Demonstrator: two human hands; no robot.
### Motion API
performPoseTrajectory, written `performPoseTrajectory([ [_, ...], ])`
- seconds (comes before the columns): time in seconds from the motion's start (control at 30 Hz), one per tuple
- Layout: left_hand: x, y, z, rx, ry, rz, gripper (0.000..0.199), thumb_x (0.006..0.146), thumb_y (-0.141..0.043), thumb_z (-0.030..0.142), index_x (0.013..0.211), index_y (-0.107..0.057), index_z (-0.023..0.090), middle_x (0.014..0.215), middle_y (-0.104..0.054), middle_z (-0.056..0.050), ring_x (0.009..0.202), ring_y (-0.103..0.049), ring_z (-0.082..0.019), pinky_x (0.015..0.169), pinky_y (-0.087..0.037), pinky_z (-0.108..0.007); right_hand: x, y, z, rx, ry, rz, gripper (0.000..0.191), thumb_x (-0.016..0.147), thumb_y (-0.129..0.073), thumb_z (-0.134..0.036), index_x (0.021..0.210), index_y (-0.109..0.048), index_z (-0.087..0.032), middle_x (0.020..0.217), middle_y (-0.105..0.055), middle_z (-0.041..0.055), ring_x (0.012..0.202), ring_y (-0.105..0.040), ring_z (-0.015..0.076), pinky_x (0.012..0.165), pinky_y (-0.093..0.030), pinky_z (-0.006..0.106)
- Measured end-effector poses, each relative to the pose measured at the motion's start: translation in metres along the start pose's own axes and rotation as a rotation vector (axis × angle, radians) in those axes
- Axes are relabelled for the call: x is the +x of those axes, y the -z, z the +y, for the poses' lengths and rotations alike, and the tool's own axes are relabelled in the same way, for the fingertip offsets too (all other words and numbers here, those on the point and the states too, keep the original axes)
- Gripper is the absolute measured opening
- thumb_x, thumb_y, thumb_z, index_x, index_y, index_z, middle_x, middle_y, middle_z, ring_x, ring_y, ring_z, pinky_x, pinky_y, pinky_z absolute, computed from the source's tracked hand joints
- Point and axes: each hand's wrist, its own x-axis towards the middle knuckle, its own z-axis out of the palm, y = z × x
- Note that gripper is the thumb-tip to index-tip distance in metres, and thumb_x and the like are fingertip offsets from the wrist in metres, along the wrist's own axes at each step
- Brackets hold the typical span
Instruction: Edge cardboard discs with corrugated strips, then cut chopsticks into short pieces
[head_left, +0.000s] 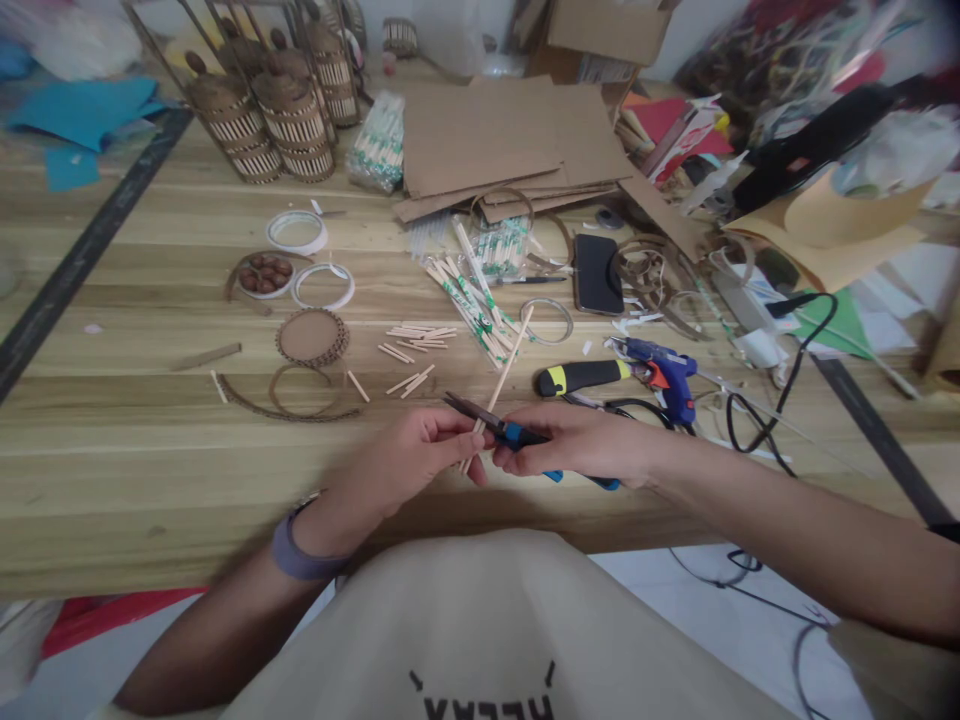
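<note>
Near the table's front edge, my left hand (pixel 420 455) pinches thin wooden sticks (pixel 511 360), one long and pointing up to the right. My right hand (pixel 574 440) is wrapped round the blue and black handles of a cutting tool (pixel 469 406). Its dark jaws lie across the sticks, just above my left fingertips; whether they are fully closed is hard to tell. Several short cut sticks (pixel 420 338) lie beyond my left hand. Wrapped chopsticks (pixel 476 300) are spread behind them.
At the right are a blue glue gun (pixel 675 385), a yellow-black handled tool (pixel 585 377), a phone (pixel 598 275) and a black cable (pixel 787 390). Tape rolls (pixel 322 287) and a cardboard disc (pixel 311 337) lie left. Cardboard sheets (pixel 495 135) and stick-covered lanterns (pixel 292 125) stand behind.
</note>
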Motion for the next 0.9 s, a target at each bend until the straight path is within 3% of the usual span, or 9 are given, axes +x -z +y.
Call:
performPoseTrajectory([
  [0.1, -0.001, 0.000, 0.000, -0.001, -0.028, -0.015, 0.032, 0.086, -0.061, 0.042, 0.065, -0.072, 0.021, 0.082, -0.076, -0.003, 0.092, -0.067, -0.022, 0.090, -0.048, -0.034, 0.001, -0.001, 0.000, -0.126, 0.003, -0.012, 0.021, 0.073, -0.064, -0.029, 0.090, -0.072, -0.021, 0.075, -0.061, -0.0006, 0.070, -0.052, 0.0151, 0.062, -0.038, 0.026],
  [0.27, -0.001, -0.001, -0.003, 0.077, 0.001, -0.007, 0.034, 0.088, -0.058, 0.040, 0.064, -0.071, 0.020, 0.088, -0.076, -0.003, 0.096, -0.066, -0.023, 0.093, -0.045, -0.034, 0.004, -0.005, 0.009, -0.252, 0.019, 0.086, 0.011, 0.073, -0.060, -0.026, 0.080, -0.065, -0.019, 0.073, -0.059, -0.0009, 0.069, -0.052, 0.0149, 0.062, -0.038, 0.026],
  [0.43, 0.000, -0.004, -0.005, 0.097, -0.025, 0.033, 0.035, 0.088, -0.056, 0.040, 0.061, -0.068, 0.021, 0.077, -0.072, -0.002, 0.087, -0.065, -0.021, 0.086, -0.046, -0.031, 0.009, -0.008, 0.016, -0.263, 0.045, 0.107, 0.013, 0.076, -0.057, -0.030, 0.079, -0.064, -0.019, 0.073, -0.059, -0.0005, 0.066, -0.051, 0.0144, 0.062, -0.038, 0.026],
  [0.63, 0.002, -0.004, -0.004, 0.176, 0.042, 0.090, 0.026, 0.085, -0.054, 0.039, 0.070, -0.066, 0.020, 0.073, -0.071, -0.002, 0.073, -0.061, -0.019, 0.070, -0.045, -0.030, 0.017, -0.007, 0.020, -0.214, 0.009, 0.117, 0.014, 0.075, -0.060, -0.033, 0.077, -0.063, -0.020, 0.068, -0.057, -0.0021, 0.062, -0.048, 0.0134, 0.057, -0.036, 0.025],
  [0.77, 0.002, -0.002, -0.001, 0.216, 0.021, 0.066, 0.031, 0.089, -0.051, 0.041, 0.071, -0.066, 0.020, 0.075, -0.070, -0.002, 0.074, -0.061, -0.018, 0.071, -0.045, -0.029, 0.016, -0.002, 0.014, -0.143, 0.062, 0.025, 0.017, 0.075, -0.060, -0.031, 0.085, -0.064, -0.019, 0.076, -0.060, -0.0010, 0.071, -0.053, 0.0144, 0.063, -0.041, 0.025],
  [0.9, 0.002, -0.001, -0.001, 0.159, -0.022, 0.022, 0.036, 0.092, -0.048, 0.040, 0.066, -0.064, 0.021, 0.079, -0.072, -0.002, 0.083, -0.065, -0.019, 0.081, -0.047, -0.030, 0.010, 0.000, 0.005, 0.031, 0.029, -0.074, 0.025, 0.073, -0.061, -0.032, 0.091, -0.066, -0.017, 0.085, -0.062, 0.0017, 0.080, -0.056, 0.0157, 0.070, -0.043, 0.026],
])
